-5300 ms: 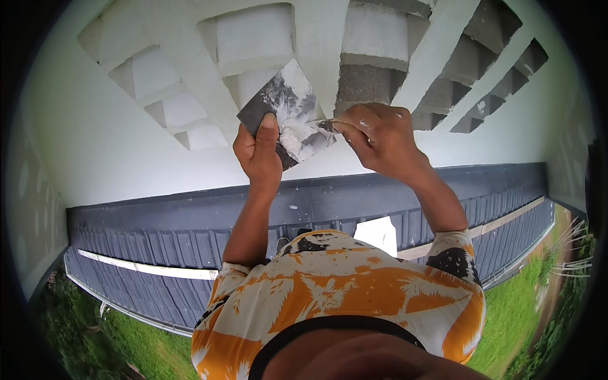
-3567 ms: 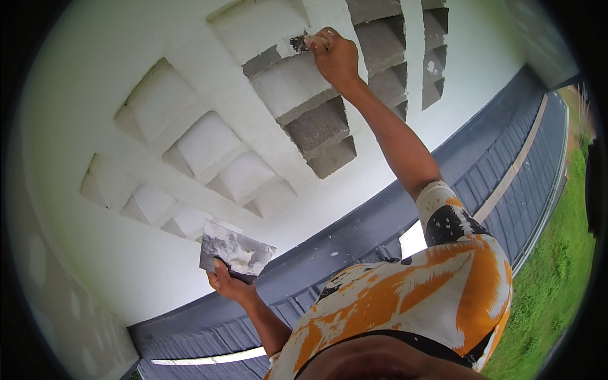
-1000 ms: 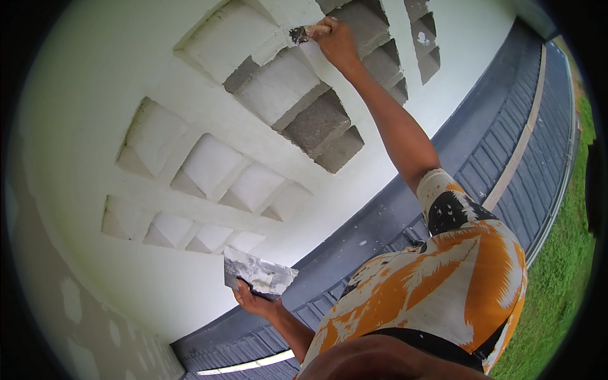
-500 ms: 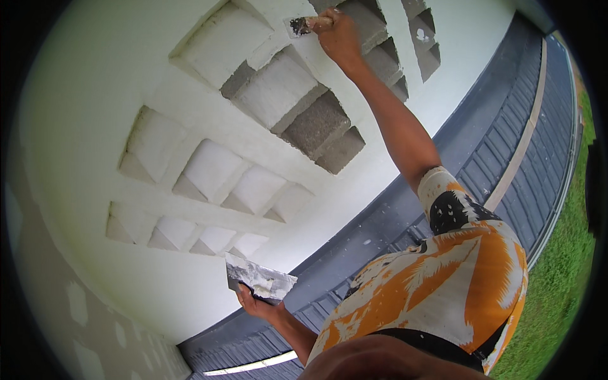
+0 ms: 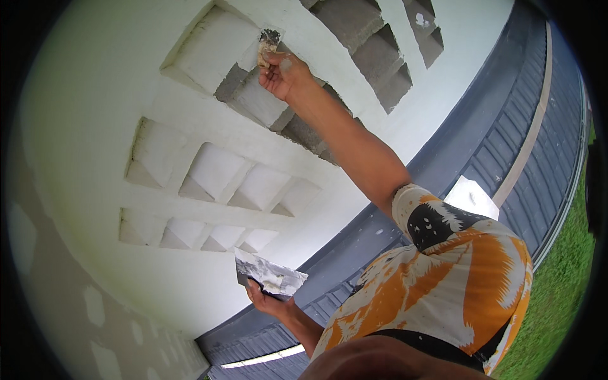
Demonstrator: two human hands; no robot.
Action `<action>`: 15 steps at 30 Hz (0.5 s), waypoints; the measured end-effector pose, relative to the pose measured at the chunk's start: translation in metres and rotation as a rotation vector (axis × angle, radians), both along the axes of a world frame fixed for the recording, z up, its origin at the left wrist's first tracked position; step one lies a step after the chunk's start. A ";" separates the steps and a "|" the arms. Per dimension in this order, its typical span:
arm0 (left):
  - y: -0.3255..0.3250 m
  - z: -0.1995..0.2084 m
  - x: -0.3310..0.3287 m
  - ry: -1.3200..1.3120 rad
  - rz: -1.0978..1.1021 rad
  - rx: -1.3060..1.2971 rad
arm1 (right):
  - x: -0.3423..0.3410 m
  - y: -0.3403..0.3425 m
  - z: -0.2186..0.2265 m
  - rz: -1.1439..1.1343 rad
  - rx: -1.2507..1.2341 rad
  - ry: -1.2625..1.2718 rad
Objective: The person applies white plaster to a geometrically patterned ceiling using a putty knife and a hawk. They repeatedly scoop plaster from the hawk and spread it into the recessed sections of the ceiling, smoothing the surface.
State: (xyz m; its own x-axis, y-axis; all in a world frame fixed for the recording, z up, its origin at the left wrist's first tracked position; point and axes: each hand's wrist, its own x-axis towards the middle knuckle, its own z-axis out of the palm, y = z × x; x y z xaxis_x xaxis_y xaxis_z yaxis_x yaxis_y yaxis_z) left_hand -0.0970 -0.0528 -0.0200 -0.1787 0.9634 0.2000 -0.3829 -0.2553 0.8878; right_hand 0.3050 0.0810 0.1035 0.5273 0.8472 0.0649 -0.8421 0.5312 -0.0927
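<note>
My right hand [image 5: 285, 75] is raised to the pale wall [image 5: 354, 183], its fingers closed around the worn handle of a putty knife [image 5: 266, 56]. The knife's small, stained blade points up and lies at the wall strip between a white-coated recess [image 5: 218, 47] and a partly grey one [image 5: 259, 98]. My forearm hides part of that grey recess. Lower down, my left hand [image 5: 269, 304] grips a flat plastering trowel [image 5: 269, 272] from beneath. White filler is smeared over the trowel's upturned face.
More recesses run across the wall; those at upper right [image 5: 380, 54] show bare grey block. Dark ribbed sheeting [image 5: 506, 145] runs below the wall, with a long plank [image 5: 529, 126] and a white angular piece [image 5: 472, 197] on it. Grass [image 5: 551, 316] lies at the right.
My right hand has moved left and down with the putty knife, whose blade has turned from pointing left to pointing up. The white angular piece has come into view beside my sleeve.
</note>
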 end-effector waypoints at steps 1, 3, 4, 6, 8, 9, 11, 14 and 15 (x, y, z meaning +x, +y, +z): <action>-0.002 0.001 0.001 -0.003 0.016 -0.005 | -0.004 0.007 0.002 0.051 -0.045 0.035; -0.003 0.002 0.000 -0.001 -0.009 0.016 | -0.022 0.013 0.004 0.117 -0.050 -0.015; -0.004 0.001 -0.001 0.000 -0.021 0.016 | -0.033 0.010 0.000 0.151 -0.061 -0.040; -0.002 0.000 -0.002 0.006 -0.023 0.015 | -0.050 0.001 -0.008 0.162 -0.121 -0.139; -0.001 0.001 -0.003 0.009 -0.012 0.012 | -0.059 -0.011 -0.014 0.108 -0.202 -0.366; -0.004 0.002 -0.007 0.009 0.007 0.009 | -0.060 -0.025 -0.020 0.054 -0.251 -0.543; -0.004 0.000 -0.011 0.000 0.009 0.015 | -0.047 -0.040 -0.025 -0.177 -0.397 -0.949; -0.004 -0.005 -0.019 -0.004 -0.009 0.003 | -0.018 -0.043 -0.015 -0.584 -0.648 -1.442; -0.003 -0.005 -0.018 -0.010 -0.008 -0.019 | -0.012 -0.050 -0.002 -0.645 -0.706 -1.505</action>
